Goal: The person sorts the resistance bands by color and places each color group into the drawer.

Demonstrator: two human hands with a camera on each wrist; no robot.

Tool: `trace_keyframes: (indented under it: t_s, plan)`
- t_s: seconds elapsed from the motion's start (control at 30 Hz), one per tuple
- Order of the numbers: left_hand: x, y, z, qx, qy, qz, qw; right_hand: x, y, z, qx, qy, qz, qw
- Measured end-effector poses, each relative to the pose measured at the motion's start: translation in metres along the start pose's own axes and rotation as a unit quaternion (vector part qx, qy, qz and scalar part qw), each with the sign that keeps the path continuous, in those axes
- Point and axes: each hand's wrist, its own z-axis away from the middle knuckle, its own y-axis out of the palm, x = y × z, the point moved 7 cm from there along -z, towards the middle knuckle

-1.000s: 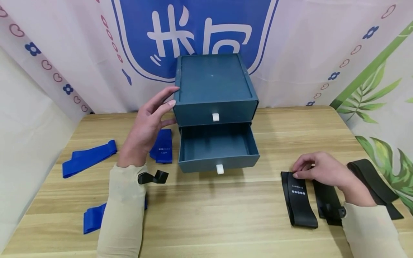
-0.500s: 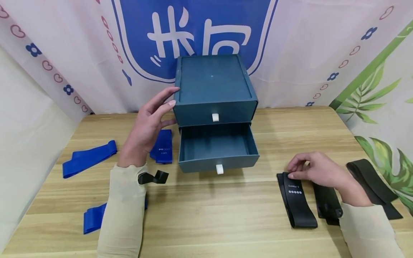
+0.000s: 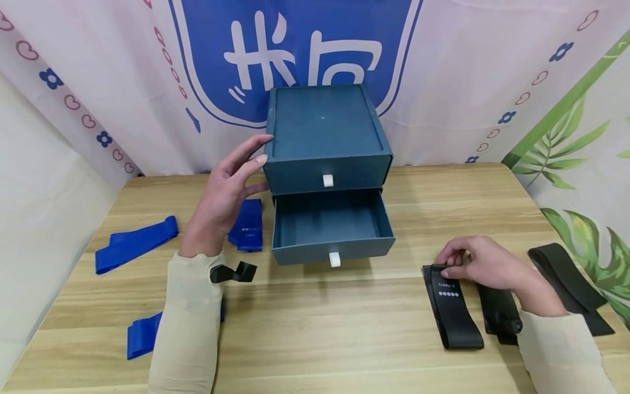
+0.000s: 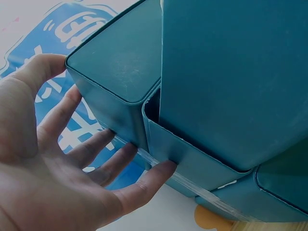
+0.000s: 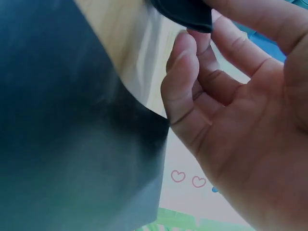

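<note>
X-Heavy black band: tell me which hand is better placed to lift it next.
The right hand, I'd say: it pinches the far end of the X-Heavy black band, while the left hand touches the drawer unit, away from the band.

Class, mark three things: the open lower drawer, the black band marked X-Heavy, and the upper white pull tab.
Open lower drawer (image 3: 310, 254): head view, front panel.
Black X-Heavy band (image 3: 455, 313): head view, middle of its upper face.
Upper white pull tab (image 3: 328, 180): head view, its front.

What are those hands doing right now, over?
Left hand touching drawer unit. Right hand pinching one black band at its far end. Lower drawer open, nothing seen blocking it.
</note>
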Motion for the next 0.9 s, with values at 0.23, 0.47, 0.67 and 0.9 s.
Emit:
trace_keyframes:
  t_s: [0.23,0.47,0.67,0.9]
  plan:
    - [0.001,0.0,-0.001,0.0,0.001,0.0,1.0,0.001,-0.005,0.005,0.0,-0.01,-0.023,1.0]
    - [0.0,0.0,-0.001,-0.001,0.004,-0.001,1.0,-0.003,-0.006,0.006,0.018,0.015,-0.048,0.999]
    - [0.0,0.0,0.0,-0.001,0.002,-0.001,1.0,-0.005,-0.013,0.012,0.021,0.016,-0.081,0.996]
    - [0.0,0.0,0.0,0.001,0.0,0.001,1.0,-0.005,-0.025,0.019,0.003,0.017,-0.121,0.992]
